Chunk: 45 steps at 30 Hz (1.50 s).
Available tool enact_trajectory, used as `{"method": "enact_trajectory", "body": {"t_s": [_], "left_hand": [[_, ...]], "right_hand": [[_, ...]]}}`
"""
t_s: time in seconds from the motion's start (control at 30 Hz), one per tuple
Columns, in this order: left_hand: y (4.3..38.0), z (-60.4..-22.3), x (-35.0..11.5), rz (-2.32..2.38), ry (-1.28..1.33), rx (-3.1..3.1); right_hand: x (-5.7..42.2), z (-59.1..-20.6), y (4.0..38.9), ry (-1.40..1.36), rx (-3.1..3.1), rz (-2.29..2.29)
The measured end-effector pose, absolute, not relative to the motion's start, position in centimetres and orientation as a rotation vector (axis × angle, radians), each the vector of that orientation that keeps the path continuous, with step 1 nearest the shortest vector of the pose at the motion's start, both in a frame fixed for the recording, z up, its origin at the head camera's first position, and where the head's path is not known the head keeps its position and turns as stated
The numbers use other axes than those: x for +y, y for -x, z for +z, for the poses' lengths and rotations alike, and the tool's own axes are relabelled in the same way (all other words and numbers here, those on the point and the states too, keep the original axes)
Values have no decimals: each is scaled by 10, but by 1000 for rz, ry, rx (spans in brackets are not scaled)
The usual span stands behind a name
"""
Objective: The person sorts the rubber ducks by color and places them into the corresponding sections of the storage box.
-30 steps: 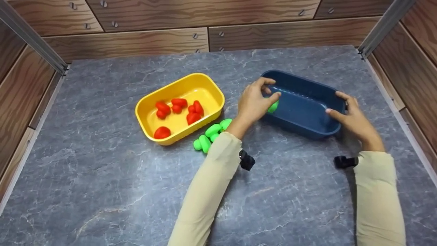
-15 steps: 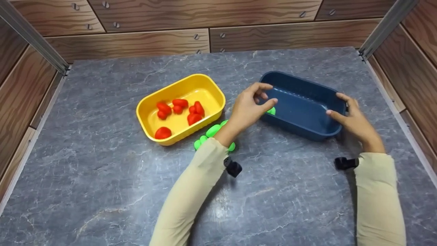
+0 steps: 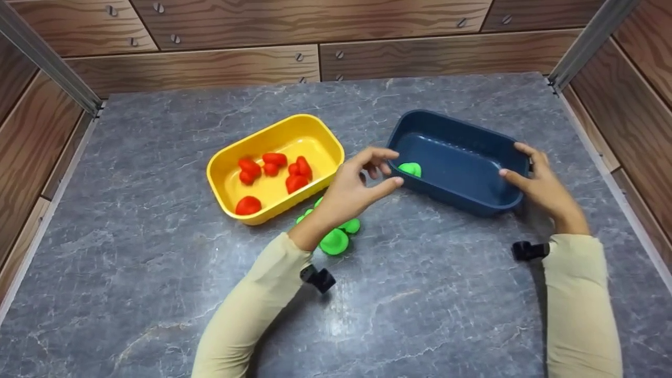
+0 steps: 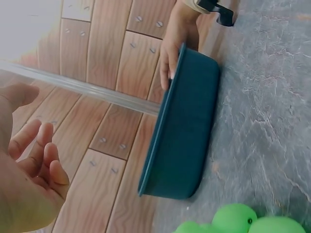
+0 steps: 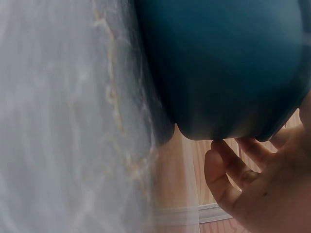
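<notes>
Head view: main risk is the left hand (image 3: 357, 186) snagging the blue bin (image 3: 462, 163). Its fingertips sit close to the bin's left corner, so a low sideways sweep could clip the rim. Bin is braced at the right end only, by the right hand (image 3: 543, 184); a knock at the far corner could probably swivel it. The green piece (image 3: 410, 169) inside lies by the wall at that left corner and might slide if the bin tips.

Second risk: the green pieces (image 3: 334, 242) on the tabletop (image 3: 420, 315) lie partly under the left hand and wrist in this view. Exact count hidden. Dropping the wrist could scatter them, and a blind pick might take two or miss. They're also near the yellow bin (image 3: 315, 149); a wide reach could bump its wall and shift the red pieces (image 3: 296, 182) inside.

Pose: left hand holds nothing. Thumb and index extended toward the blue bin with a gap between them, other fingers loosely bent; left wrist view shows it clear of the bin. Right hand pinches the bin's right end, thumb over the inner wall, fingers along the outside. Right wrist view has fingers against the outer wall; thumb not visible there, grip force can't be told.
</notes>
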<state>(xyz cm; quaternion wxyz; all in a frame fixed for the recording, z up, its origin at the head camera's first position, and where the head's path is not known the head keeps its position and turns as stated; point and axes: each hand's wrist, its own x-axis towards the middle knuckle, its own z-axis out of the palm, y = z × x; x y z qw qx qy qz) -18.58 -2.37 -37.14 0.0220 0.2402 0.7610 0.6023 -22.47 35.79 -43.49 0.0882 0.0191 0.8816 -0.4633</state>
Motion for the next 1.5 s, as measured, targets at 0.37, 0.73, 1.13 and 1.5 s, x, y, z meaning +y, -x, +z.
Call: {"method": "enact_trajectory", "body": {"t_s": [0.37, 0.73, 1.13, 1.5], "left_hand": [[171, -369, -68, 1650, -773, 2430], [154, -381, -107, 1281, -775, 2615], [147, -402, -120, 987, -626, 2725], [145, -423, -125, 900, -564, 2717]], "right_hand": [[357, -432, 224, -45, 2623, -1375], [360, -434, 225, -62, 2613, -1374], [361, -431, 222, -56, 2616, -1376], [358, -432, 223, -62, 2634, -1340]]}}
